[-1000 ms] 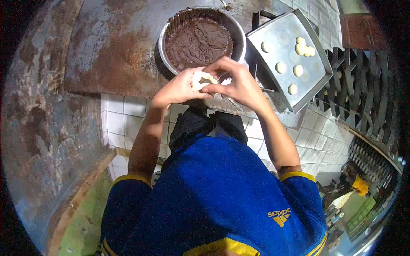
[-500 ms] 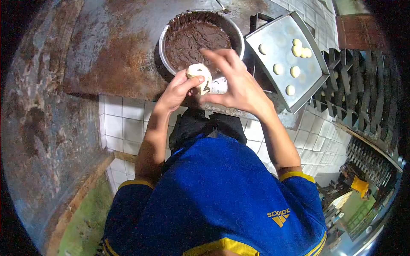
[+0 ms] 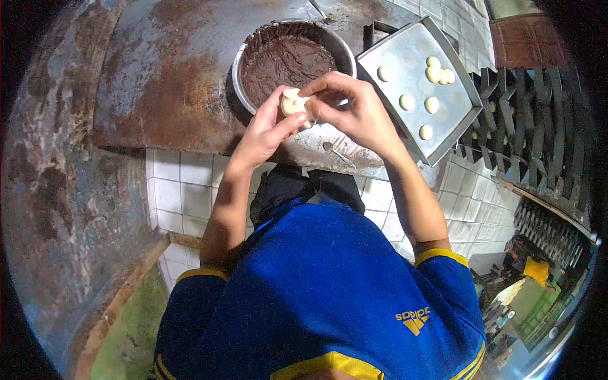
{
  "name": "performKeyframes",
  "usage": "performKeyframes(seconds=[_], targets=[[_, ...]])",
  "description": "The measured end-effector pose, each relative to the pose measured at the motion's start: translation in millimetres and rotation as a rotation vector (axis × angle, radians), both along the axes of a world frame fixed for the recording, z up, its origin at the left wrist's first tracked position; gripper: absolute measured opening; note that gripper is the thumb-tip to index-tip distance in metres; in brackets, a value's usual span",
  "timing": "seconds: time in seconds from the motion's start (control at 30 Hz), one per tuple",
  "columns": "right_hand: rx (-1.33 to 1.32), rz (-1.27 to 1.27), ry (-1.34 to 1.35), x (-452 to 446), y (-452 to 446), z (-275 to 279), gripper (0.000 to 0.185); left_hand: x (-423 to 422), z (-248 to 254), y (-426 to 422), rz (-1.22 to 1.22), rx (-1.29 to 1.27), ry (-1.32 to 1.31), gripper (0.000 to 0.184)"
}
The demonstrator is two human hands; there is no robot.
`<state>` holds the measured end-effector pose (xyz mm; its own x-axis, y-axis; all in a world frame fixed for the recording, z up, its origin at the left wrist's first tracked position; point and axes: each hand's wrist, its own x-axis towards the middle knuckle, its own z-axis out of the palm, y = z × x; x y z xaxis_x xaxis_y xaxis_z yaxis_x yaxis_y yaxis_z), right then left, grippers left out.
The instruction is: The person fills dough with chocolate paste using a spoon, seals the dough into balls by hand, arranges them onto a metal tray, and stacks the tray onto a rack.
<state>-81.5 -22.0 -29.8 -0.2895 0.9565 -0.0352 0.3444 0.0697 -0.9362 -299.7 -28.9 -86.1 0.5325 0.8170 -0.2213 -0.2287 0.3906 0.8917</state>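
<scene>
A piece of pale dough (image 3: 292, 106) is held up just in front of a round metal pan (image 3: 237, 85) of dark brown, chocolate-like paste (image 3: 285, 63). The fingers and thumb of my left hand (image 3: 263, 134) are closed round the dough from the left. My right hand (image 3: 358, 117) pinches at the right edge of the same piece, its fingertips bent in and partly hiding it. On the table below my right hand lies a small spoon-like utensil (image 3: 342, 155) with brown paste on its end.
On the right a metal tray (image 3: 415, 60) holds several pale dough balls (image 3: 406, 102). The worn metal table (image 3: 164, 76) spreads to the left. Another utensil (image 3: 318, 9) lies behind the pan. Dark metal racks (image 3: 525, 126) stand at far right.
My right hand, spread apart from the dough before, has closed in on its edge. The dough now looks more closed up, with the brown filling no longer showing. The spoon-like utensil has come into view.
</scene>
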Motion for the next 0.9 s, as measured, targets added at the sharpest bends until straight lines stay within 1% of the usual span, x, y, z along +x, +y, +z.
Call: performKeyframes(seconds=[0.03, 0.07, 0.1, 0.13, 0.17, 0.2, 0.23, 0.27, 0.33, 0.37, 0.4, 0.47, 0.5, 0.53, 0.6, 0.63, 0.67, 0.73, 0.77, 0.8, 0.87, 0.9], targets=[[0.0, -0.002, -0.002, 1, 0, -3, 0.025, 3, 0, 1, 0.018, 0.068, 0.111, 0.047], [-0.015, -0.002, -0.011, 2, 0, -5, 0.032, 5, 0, 1, 0.017, 0.069, 0.109, 0.047], [-0.029, -0.001, -0.02, 1, 1, -2, 0.039, 7, -1, 1, 0.079, 0.06, 0.121, 0.043], [-0.027, -0.002, -0.023, 0, 0, 4, 0.039, 8, -1, 2, 0.141, 0.051, 0.131, 0.039], [0.064, -0.024, -0.053, 0, -4, 12, 0.052, 8, 0, 3, 0.141, 0.053, 0.128, 0.039], [0.153, -0.045, -0.083, -2, -6, 25, 0.065, 8, 1, 3, 0.158, 0.018, 0.067, 0.034], [0.079, 0.045, -0.11, -2, -8, 37, 0.087, 8, 2, 3, 0.173, -0.017, 0.006, 0.029], [0.077, 0.041, -0.113, -3, -8, 34, 0.087, 7, -3, 1, 0.169, -0.018, 0.004, 0.029], [0.523, 0.162, -0.376, -7, -7, 20, 0.088, 6, -12, -1, 0.149, -0.147, -0.005, 0.035], [0.511, 0.152, -0.341, -8, -6, 18, 0.074, 10, -14, -7, 0.238, -0.212, 0.057, 0.039], [0.513, 0.152, -0.349, -6, -4, 20, 0.074, 12, -12, -3, 0.235, -0.21, 0.05, 0.039], [0.274, 0.159, -0.228, -3, -1, 22, 0.055, 10, -6, 4, 0.091, -0.187, -0.126, 0.04], [0.274, 0.159, -0.231, -2, -1, 20, 0.055, 8, -7, 1, 0.12, -0.303, -0.119, 0.04], [0.254, 0.11, -0.2, 1, -2, 16, 0.046, 7, -7, 2, 0.118, -0.303, -0.122, 0.04], [0.217, 0.013, -0.14, 8, -3, 13, 0.027, 6, -2, 6, -0.008, -0.316, -0.34, 0.04], [0.222, -0.013, -0.09, 10, -3, 17, 0.019, 11, 8, 8, -0.004, -0.267, -0.309, 0.039], [0.226, -0.013, -0.092, 11, -3, 18, 0.019, 14, 9, 8, -0.004, -0.263, -0.31, 0.039], [0.027, -0.136, 0.087, 15, -4, 17, 0.02, 21, 10, 9, -0.004, -0.03, 0.015, 0.038], [0.035, -0.143, 0.156, 16, -4, 13, 0.03, 27, 9, 10, 0.005, -0.043, -0.02, 0.038], [0.037, -0.143, 0.16, 17, -4, 17, 0.03, 33, 11, 9, 0.006, -0.041, -0.016, 0.038], [0.314, -0.088, -0.209, 19, -7, 32, 0.043, 48, 17, 9, 0.171, -0.197, -0.023, 0.035], [0.282, -0.075, -0.258, 20, -12, 40, 0.051, 56, 18, 10, 0.181, -0.163, -0.03, 0.033]])
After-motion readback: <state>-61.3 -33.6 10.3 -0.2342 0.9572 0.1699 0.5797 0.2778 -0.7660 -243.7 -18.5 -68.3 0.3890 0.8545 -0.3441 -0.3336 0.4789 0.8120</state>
